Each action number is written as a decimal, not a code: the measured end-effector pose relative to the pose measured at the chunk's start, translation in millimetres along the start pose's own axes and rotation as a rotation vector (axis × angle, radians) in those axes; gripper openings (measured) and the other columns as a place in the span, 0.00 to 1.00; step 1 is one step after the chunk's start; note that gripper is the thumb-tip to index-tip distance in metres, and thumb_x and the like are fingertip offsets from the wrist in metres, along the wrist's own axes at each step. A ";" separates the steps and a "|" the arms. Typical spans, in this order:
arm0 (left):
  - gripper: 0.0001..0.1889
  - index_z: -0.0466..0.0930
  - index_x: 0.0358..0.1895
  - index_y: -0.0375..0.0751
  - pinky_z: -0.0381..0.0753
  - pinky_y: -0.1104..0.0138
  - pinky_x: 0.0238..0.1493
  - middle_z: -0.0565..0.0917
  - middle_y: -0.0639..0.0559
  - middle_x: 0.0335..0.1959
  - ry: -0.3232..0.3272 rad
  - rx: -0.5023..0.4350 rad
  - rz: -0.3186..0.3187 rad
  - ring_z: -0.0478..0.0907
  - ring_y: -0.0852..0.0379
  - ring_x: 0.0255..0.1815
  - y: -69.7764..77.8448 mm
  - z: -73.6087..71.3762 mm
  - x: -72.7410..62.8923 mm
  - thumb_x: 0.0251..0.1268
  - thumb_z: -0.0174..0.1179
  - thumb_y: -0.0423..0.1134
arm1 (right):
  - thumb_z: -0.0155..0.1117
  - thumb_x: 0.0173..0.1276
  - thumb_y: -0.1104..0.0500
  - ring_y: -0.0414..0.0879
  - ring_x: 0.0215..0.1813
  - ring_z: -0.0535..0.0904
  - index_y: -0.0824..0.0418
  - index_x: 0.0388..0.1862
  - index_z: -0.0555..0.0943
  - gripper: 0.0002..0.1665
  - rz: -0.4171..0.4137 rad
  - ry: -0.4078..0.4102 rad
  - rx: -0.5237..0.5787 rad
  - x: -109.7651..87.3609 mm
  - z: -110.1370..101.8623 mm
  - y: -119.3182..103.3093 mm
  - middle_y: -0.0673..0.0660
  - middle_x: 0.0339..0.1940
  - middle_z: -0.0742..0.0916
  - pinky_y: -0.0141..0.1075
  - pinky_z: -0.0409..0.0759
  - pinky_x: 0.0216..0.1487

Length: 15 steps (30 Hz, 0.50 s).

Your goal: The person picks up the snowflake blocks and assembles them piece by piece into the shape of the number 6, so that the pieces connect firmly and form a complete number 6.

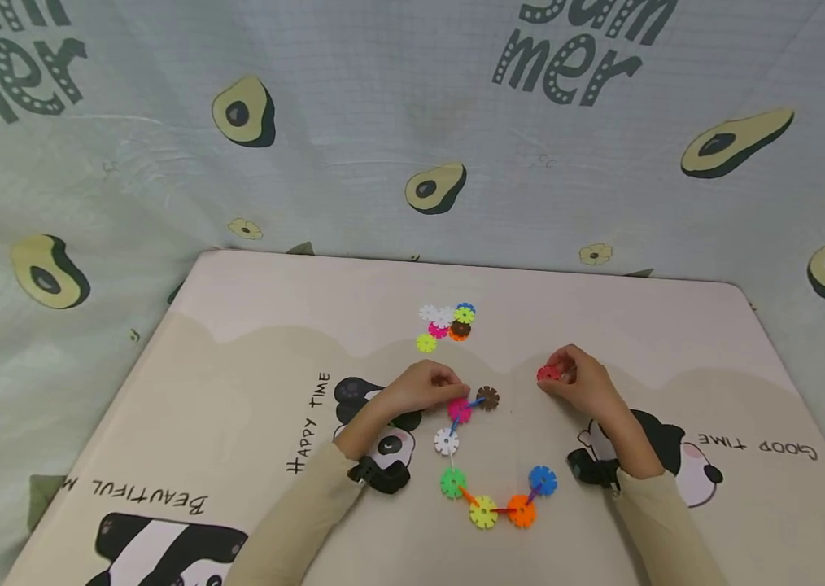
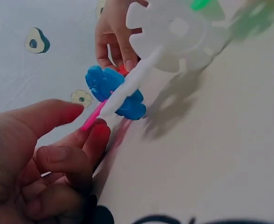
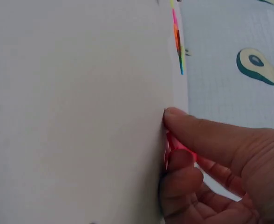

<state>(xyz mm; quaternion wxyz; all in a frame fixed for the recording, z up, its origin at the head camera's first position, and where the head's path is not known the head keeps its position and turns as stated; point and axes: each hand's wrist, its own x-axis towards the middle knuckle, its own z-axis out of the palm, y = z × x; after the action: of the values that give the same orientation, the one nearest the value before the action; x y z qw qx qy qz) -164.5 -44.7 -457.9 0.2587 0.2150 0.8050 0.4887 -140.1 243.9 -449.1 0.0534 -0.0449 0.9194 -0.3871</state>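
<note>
A curved chain of interlocking snowflake discs lies on the table, running from a brown disc (image 1: 488,398) past a pink disc (image 1: 460,409), a white disc (image 1: 446,442), a green disc (image 1: 453,483) and a yellow disc (image 1: 483,513) to a blue disc (image 1: 543,480). My left hand (image 1: 427,387) pinches the pink disc at its edge; the left wrist view has thumb and curled fingers on either side of its rim. Apart from the chain, on the right, my right hand (image 1: 582,382) pinches a red disc (image 1: 548,373) between thumb and fingers, which partly cover it.
Beyond the chain, several loose discs lie in a small pile, with a lime one (image 1: 426,343) at its near side. The table (image 1: 251,301) carries panda prints and lettering. Behind it hangs a cloth (image 1: 339,130) printed with avocados.
</note>
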 end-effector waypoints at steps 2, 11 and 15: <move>0.12 0.84 0.36 0.35 0.64 0.73 0.21 0.72 0.57 0.13 0.002 -0.006 -0.008 0.66 0.63 0.15 2.1 -0.3 3.4 0.68 0.60 0.42 | 0.71 0.62 0.64 0.48 0.34 0.75 0.70 0.44 0.74 0.17 0.001 -0.014 0.040 -1.9 -0.9 1.7 0.61 0.34 0.80 0.33 0.74 0.33; 0.14 0.86 0.33 0.37 0.62 0.74 0.18 0.75 0.60 0.15 -0.047 0.017 -0.024 0.65 0.64 0.13 10.2 3.7 21.3 0.67 0.62 0.45 | 0.66 0.66 0.64 0.44 0.24 0.78 0.73 0.45 0.79 0.13 -0.004 -0.124 0.216 -16.3 4.6 0.1 0.58 0.27 0.84 0.30 0.77 0.29; 0.11 0.89 0.35 0.40 0.62 0.74 0.23 0.77 0.61 0.19 -0.096 0.085 0.015 0.67 0.65 0.21 14.6 7.8 23.9 0.64 0.65 0.44 | 0.68 0.65 0.62 0.41 0.22 0.75 0.69 0.40 0.83 0.10 -0.033 -0.131 0.181 -21.8 5.7 -2.9 0.54 0.22 0.81 0.30 0.73 0.25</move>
<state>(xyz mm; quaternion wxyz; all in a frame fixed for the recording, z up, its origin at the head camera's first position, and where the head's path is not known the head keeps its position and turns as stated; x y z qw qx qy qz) -176.8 -18.8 -452.8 0.2842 0.2549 0.8100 0.4452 -117.6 240.5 -449.6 0.1106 -0.0800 0.8743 -0.4658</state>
